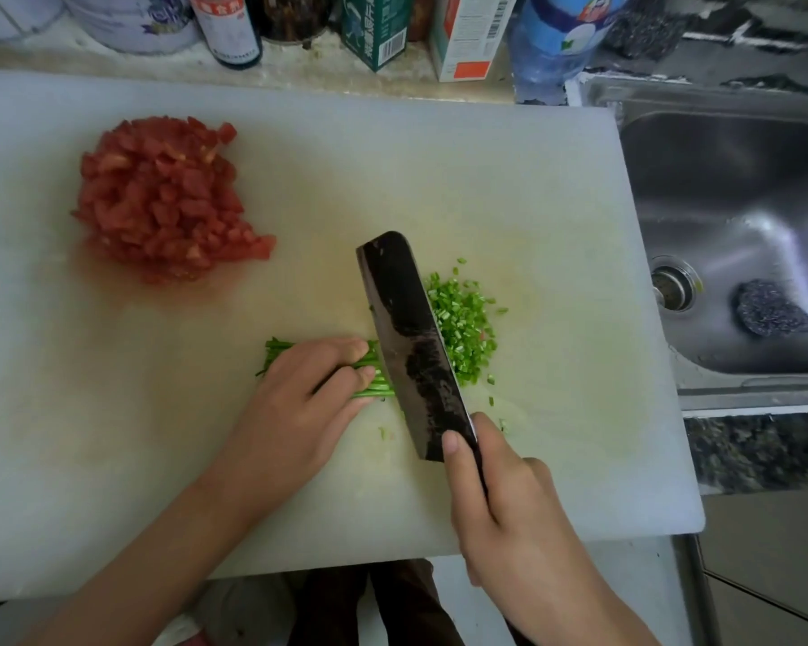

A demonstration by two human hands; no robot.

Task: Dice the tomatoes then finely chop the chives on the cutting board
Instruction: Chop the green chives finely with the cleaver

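Observation:
A heap of diced red tomato [169, 198] lies at the far left of the white cutting board [509, 188]. My left hand [309, 403] presses a bundle of green chives [369, 377] down on the board with curled fingers, the fingertips close to the blade. My right hand [500, 501] grips the handle of a dark cleaver [407, 338], thumb on the blade's side. The blade stands on the chives just right of my left fingers. A pile of finely chopped chives [467, 328] lies to the right of the blade.
A steel sink [728, 216] with a dark scouring pad [773, 314] adjoins the board on the right. Bottles, cartons and tins [379, 30] line the counter behind the board. Stray chive bits dot the board near the cleaver.

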